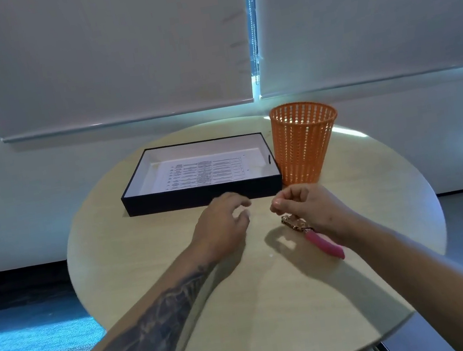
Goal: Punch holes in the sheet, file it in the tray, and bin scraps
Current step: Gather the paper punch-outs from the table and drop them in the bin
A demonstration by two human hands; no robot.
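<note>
Counter [136, 269]: round, pale wood, carrying everything.
Tray [197, 197]: dark box, printed sheet [205, 172] already lying flat inside.
Bin [304, 142]: orange mesh, just beside the tray.
Left hand [221, 225]: grip released, fingers curled above the counter.
Right hand [305, 207]: grip pinched shut; contents too small to tell.
Punch [312, 233]: beneath that hand, pink handle.
Scraps: likely featherlight, slippery; pinch by fingertips.

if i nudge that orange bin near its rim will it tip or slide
The orange bin is probably light, since its walls are thin open mesh. It narrows toward the base, so a push near the rim would likely tip it; a low push may slide it across the table.
</note>
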